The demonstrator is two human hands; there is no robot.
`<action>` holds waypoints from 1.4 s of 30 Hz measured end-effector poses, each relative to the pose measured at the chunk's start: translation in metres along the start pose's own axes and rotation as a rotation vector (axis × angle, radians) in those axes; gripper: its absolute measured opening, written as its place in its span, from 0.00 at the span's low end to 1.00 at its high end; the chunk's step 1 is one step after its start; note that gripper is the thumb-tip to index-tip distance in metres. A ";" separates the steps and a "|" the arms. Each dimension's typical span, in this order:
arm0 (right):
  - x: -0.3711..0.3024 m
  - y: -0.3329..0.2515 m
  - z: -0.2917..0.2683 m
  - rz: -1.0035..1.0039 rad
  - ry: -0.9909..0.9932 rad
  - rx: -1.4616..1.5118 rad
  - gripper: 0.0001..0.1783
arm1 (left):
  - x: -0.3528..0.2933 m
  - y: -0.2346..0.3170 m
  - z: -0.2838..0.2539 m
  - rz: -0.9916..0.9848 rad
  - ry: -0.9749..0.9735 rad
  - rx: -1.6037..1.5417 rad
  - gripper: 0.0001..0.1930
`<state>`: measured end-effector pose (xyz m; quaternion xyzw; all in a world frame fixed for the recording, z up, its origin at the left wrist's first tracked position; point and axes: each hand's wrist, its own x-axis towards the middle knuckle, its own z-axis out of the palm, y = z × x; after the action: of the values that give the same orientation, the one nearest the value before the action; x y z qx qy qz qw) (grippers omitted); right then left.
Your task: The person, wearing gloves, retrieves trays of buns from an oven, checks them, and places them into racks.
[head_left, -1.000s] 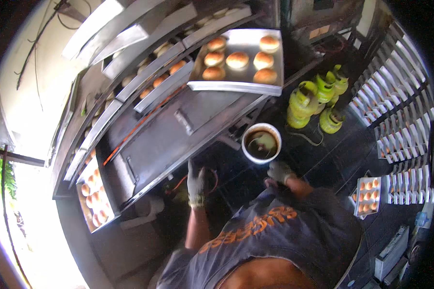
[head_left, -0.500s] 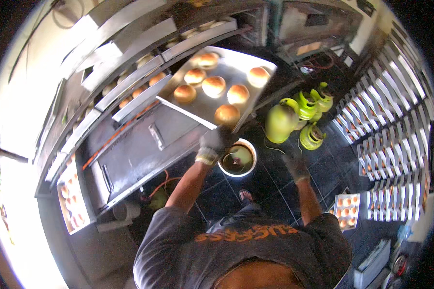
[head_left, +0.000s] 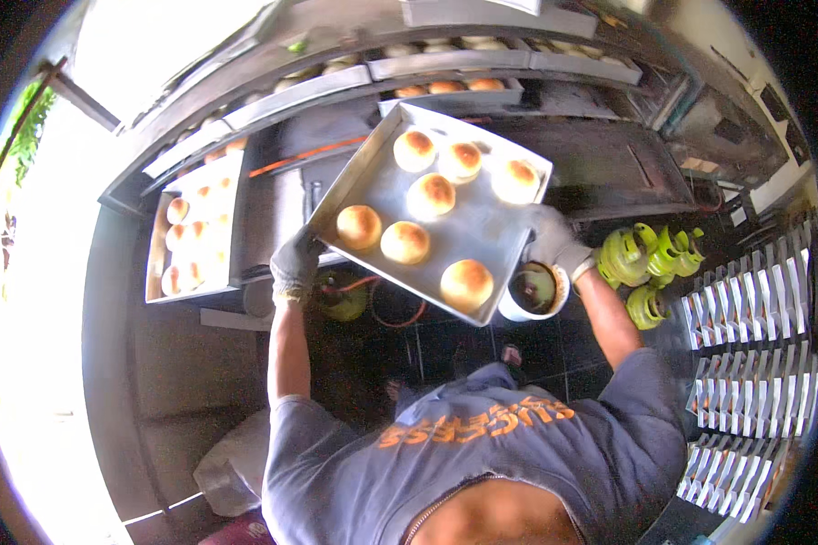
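A metal baking tray with several round golden-brown buns is held up in front of me, turned at an angle. My left hand, in a grey work glove, grips the tray's left corner. On the right side, my gloved right hand is closed around the tray's edge; some of its fingers are hidden by the rim. The tray hangs over the floor, in front of the dark oven or counter surface.
Another tray of buns rests at the left end of the counter. Behind are shelves with trays of pale buns. A white bucket stands below my right hand, near green gas cylinders. Tray racks line the right.
My right hand, free before, has come up and now holds the tray's right edge. My left hand and the tray have turned, and the view has swung left.
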<state>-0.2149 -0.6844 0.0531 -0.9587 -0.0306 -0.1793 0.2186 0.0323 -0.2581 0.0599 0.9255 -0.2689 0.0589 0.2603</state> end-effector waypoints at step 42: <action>0.444 -0.321 0.344 -0.541 -0.350 0.015 0.21 | -0.282 -0.184 0.019 -1.314 0.255 -0.444 0.42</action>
<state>0.2694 -0.2554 0.0543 -0.9305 -0.3228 -0.0630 0.1612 -0.1102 -0.0035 -0.1091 0.8073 0.3724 -0.0587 0.4541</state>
